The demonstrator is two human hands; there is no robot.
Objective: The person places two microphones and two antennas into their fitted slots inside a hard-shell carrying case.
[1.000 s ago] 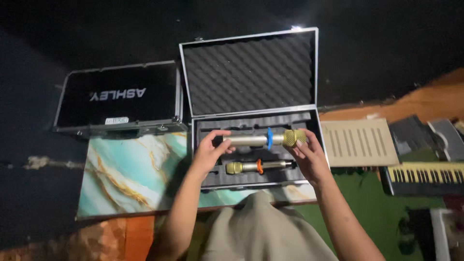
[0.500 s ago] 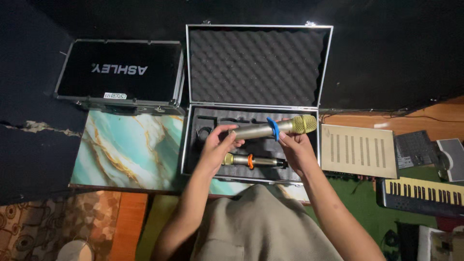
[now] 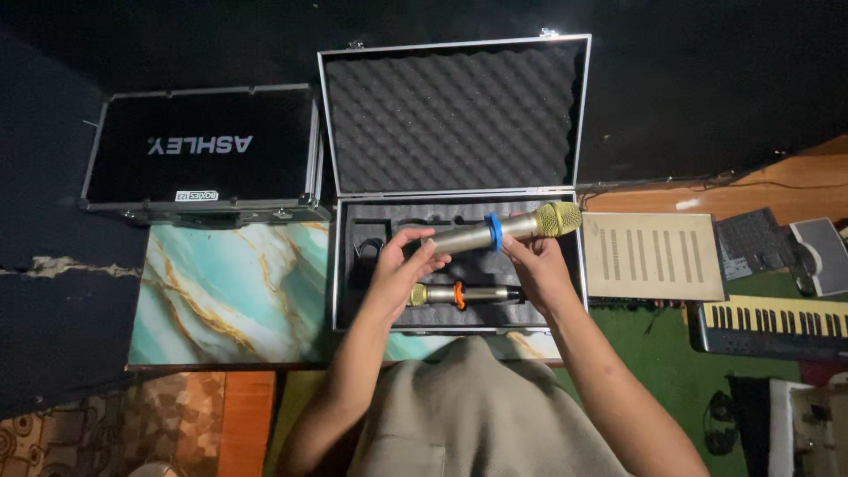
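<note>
Both my hands hold a gold microphone with a blue ring above an open aluminium case. My left hand grips its tail end. My right hand supports it from below, near the blue ring, with the mesh head pointing right and slightly up. A second gold microphone with an orange ring lies in the case's foam slot, just under my hands. The raised lid is lined with grey egg-crate foam.
A smaller black case stands open at the left. Both cases rest on a marbled teal board. To the right are a beige vented unit, a keyboard and small gear on a green mat.
The blue-ringed microphone has lifted a little and tilted, head end higher to the right. My hands stay on it. The camera view has shifted slightly.
</note>
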